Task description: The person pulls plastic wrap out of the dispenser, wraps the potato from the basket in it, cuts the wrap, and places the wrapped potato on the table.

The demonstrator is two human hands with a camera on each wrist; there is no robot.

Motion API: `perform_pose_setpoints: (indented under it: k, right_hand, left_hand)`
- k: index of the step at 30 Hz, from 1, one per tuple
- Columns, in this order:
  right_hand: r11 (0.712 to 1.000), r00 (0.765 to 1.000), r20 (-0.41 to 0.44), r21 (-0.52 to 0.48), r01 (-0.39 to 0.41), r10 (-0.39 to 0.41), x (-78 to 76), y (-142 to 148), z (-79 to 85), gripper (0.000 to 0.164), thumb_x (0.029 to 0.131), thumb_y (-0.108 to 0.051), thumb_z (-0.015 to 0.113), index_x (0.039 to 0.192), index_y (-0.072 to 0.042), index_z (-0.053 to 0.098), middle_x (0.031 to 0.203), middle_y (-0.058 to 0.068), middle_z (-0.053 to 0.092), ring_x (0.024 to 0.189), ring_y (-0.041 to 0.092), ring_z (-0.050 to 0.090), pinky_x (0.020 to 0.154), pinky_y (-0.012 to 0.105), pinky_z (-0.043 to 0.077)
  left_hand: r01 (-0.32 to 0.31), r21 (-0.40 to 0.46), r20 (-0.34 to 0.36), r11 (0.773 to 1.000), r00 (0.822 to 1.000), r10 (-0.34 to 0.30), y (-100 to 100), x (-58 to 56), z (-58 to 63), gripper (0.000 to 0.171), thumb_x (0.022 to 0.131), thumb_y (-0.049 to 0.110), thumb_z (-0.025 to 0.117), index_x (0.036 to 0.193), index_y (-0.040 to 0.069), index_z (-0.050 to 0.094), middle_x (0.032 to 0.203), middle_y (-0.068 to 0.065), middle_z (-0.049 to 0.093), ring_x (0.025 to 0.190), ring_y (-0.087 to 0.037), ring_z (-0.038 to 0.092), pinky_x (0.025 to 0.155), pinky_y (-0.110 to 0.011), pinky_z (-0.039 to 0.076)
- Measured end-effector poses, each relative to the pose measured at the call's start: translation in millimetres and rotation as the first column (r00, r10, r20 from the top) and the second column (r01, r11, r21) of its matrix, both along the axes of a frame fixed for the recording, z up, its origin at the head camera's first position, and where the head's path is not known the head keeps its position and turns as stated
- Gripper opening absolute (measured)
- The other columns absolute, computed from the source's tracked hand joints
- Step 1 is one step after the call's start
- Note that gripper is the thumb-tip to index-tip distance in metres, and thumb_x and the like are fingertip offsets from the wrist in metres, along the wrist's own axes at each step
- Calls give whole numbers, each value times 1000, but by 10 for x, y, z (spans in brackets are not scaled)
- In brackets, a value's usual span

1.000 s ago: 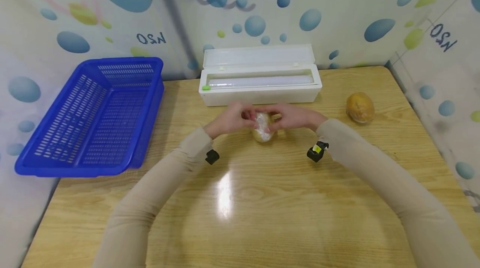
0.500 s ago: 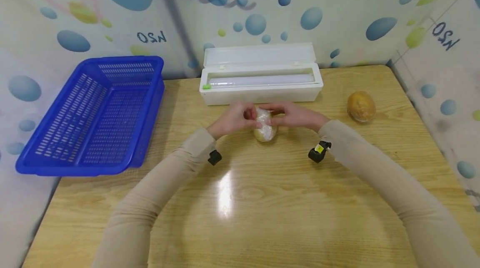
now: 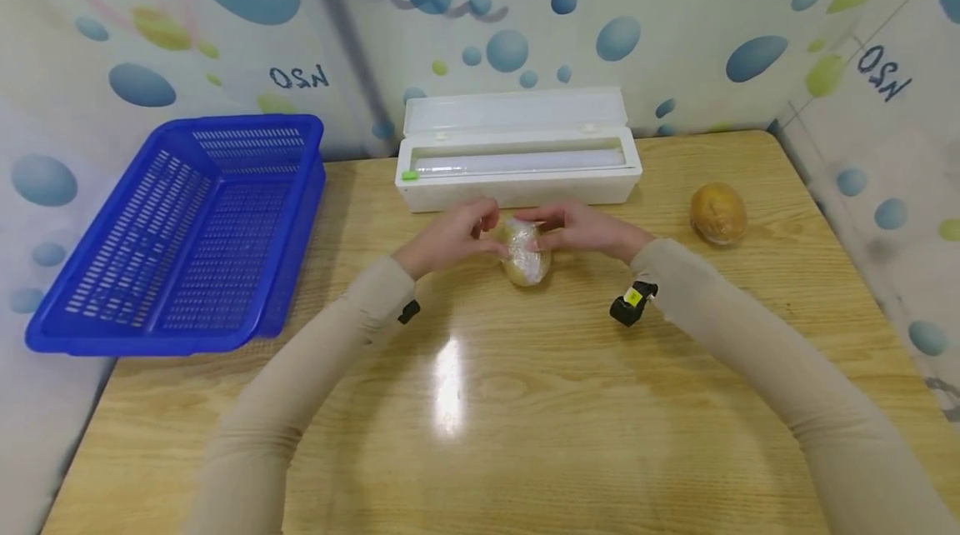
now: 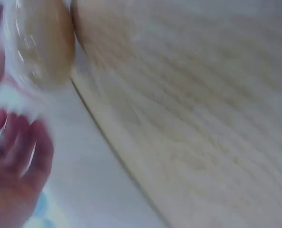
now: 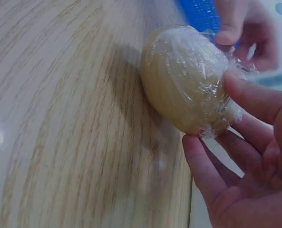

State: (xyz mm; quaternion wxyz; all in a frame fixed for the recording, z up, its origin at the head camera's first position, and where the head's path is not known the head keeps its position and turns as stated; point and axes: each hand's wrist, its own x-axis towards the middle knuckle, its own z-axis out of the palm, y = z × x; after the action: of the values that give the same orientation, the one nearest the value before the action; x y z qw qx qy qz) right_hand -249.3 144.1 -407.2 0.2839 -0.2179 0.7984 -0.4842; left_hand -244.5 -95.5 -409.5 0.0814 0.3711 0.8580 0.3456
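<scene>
A yellowish, egg-shaped fruit [image 3: 527,264] in crinkled clear plastic wrap is held close over the table, in front of the white box. My right hand [image 3: 592,233] grips it from the right, thumb on the wrap and fingertips at its underside, as the right wrist view of the fruit [image 5: 179,85] shows. At its left side is my left hand [image 3: 452,237], fingers loosely bent and the thumb tip close to the wrap. In the left wrist view the fingers of the left hand [image 4: 17,166] are blurred and stand apart from the fruit [image 4: 48,42].
Behind the hands stands a white cling film dispenser [image 3: 517,192], lid up, with a roll inside. A blue plastic basket [image 3: 273,277] sits at the left of the wooden table [image 3: 495,435]. An orange-yellow wrapped fruit [image 3: 717,212] lies at the right. A patterned wall [image 3: 675,2] borders the table.
My left hand has drawn slightly left, off the fruit's wrap. My right hand keeps its grip, and the wrapped fruit shows more of its front.
</scene>
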Motion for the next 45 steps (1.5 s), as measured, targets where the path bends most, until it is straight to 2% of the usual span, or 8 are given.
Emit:
perform_pose_setpoints:
  k: [4,8,15,28,33,38,41,45]
  right_hand:
    - [1000,1000,7,22,11,-11,16,-2,44,53,90,-15,68,140,-6,50,140,17,48,128,32,43,105,45,34]
    - [999,1000,8,34,15,-15,17,10,76,54,91,-17,68,141,-7,50,141,18,48,129,32,42,106,47,33]
    - [1000,1000,-8,19,-7,8,9,-5,46,54,91,-15,68,140,-3,49,138,17,50,127,31,44,104,44,35]
    - [990,982,-144,92,-110,123,19,-65,129,49,93,-14,64,138,1,50,137,16,52,123,35,49,101,44,40]
    - [999,1000,-20,25,-23,24,14,-62,86,46,93,-13,62,136,0,53,137,14,52,127,28,45,104,42,35]
    - [991,989,65,36,129,-131,48,-121,104,44,87,-13,63,131,-6,60,135,10,55,125,20,44,103,39,33]
    - [984,985,49,70,161,-164,62,-159,122,44,86,-13,62,129,-7,62,132,10,57,117,19,47,99,37,35]
    - [981,985,34,101,165,-170,52,-160,101,44,86,-16,62,129,-9,62,133,11,57,117,20,48,98,38,37]
  left_hand:
    - [-5,-105,-210,994,978,-17,4,275,83,26,88,20,72,80,8,51,72,-1,49,64,-13,45,57,-26,39]
    - [27,-143,-143,989,989,-48,63,400,29,16,93,18,66,86,7,58,79,-1,55,68,-12,51,61,-24,44]
    - [0,-149,-9,989,1000,-1,138,275,-60,13,98,13,58,94,1,60,81,-3,57,72,-14,51,65,-26,45]
    - [216,-226,156,950,971,-183,141,14,101,25,94,15,60,73,12,46,64,3,41,60,-11,41,58,-25,32]
    - [171,-369,80,914,985,-152,222,72,127,15,94,19,54,82,10,50,71,1,44,65,-13,43,60,-26,35]
    - [7,-493,-147,870,985,-91,312,269,211,15,93,21,56,94,6,55,78,-3,51,66,-15,47,59,-27,42]
    - [-56,-450,-299,891,950,-91,332,405,233,18,93,15,60,105,2,57,92,-8,57,74,-18,54,63,-29,48]
    - [-3,-352,-401,936,904,-148,306,489,160,21,94,3,58,115,0,57,107,-12,54,87,-20,55,74,-28,48]
